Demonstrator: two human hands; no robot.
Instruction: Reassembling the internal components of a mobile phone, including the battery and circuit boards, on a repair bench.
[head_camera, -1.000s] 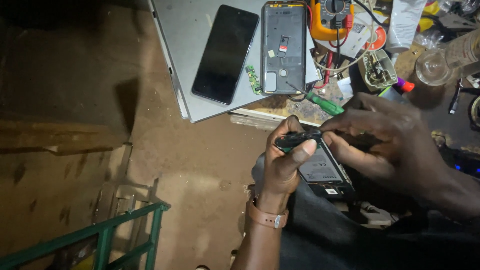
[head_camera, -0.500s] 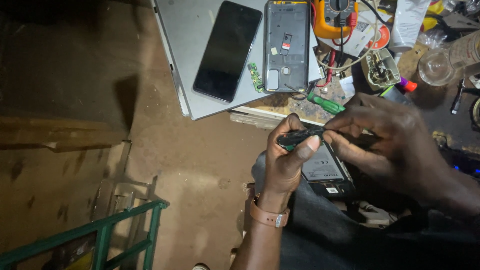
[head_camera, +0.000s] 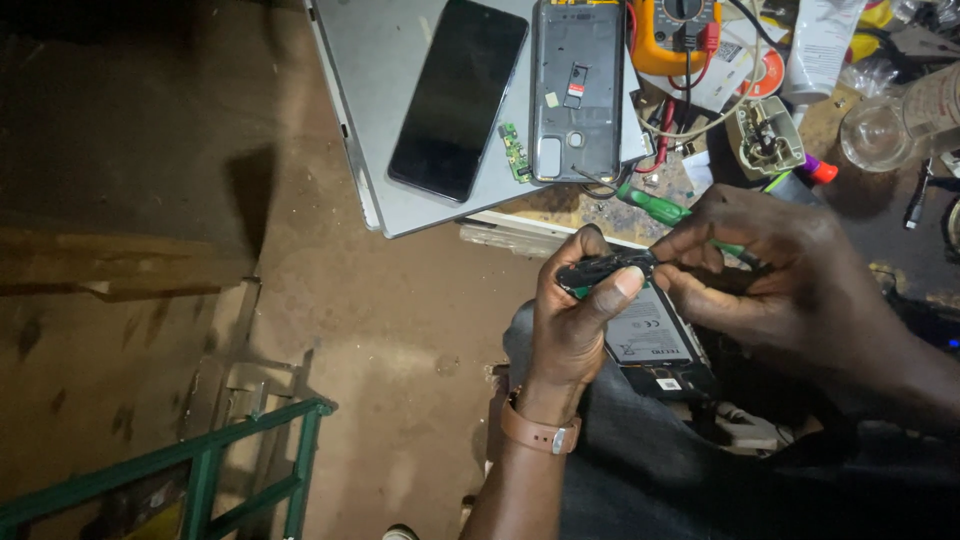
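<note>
My left hand (head_camera: 575, 315) pinches a small dark phone part (head_camera: 600, 270) between thumb and fingers. My right hand (head_camera: 780, 280) grips the other end of the same part with its fingertips. Beneath both hands, on my lap, lies an opened phone with its battery (head_camera: 655, 345) showing. A brown watch strap (head_camera: 535, 430) is on my left wrist.
On the bench edge lies a grey laptop lid (head_camera: 385, 110) with a black phone (head_camera: 458, 95), a phone back frame (head_camera: 577, 90) and a small green circuit board (head_camera: 515, 152) on it. A green-handled screwdriver (head_camera: 655, 207), a yellow multimeter (head_camera: 672, 35) and a glass jar (head_camera: 880, 130) are nearby. A green metal frame (head_camera: 200, 470) stands lower left.
The view has shifted slightly; my hands stay together on the small part, with the fingers adjusting only a little.
</note>
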